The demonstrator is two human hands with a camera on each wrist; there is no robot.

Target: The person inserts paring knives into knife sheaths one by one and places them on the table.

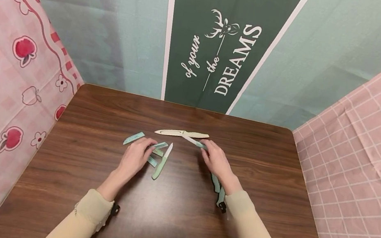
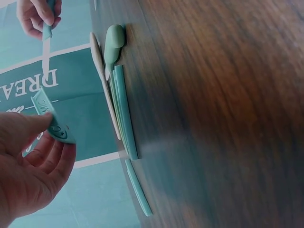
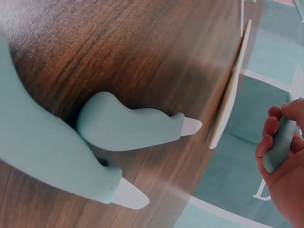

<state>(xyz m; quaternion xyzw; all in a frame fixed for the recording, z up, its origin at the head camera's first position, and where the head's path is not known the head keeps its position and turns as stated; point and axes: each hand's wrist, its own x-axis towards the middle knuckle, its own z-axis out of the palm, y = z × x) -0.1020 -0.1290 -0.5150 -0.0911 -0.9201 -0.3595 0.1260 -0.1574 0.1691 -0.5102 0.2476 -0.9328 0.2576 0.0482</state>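
My left hand point(image 1: 136, 155) pinches a teal blade sheath point(image 2: 54, 118) between thumb and fingers, raised above the table. In my right hand point(image 1: 220, 163) is a knife point(image 3: 280, 145) with a teal handle, gripped by that handle; its white blade point(image 1: 190, 139) points left toward the sheath. Between the hands lies a knife with a light green handle point(image 1: 159, 169) and a bare white blade. A green sheath point(image 1: 158, 152) and a teal sheath point(image 1: 152, 161) lie by the left fingers, partly covered. Another teal sheath point(image 1: 133, 138) rests farther left.
Behind the hands lies a cream knife point(image 1: 197, 135) in its cream sheath. Under my right forearm are two knives with teal handles point(image 3: 133, 124) and white blades. Patterned cloths hang around the brown wooden table point(image 1: 166, 223) on the left, back and right.
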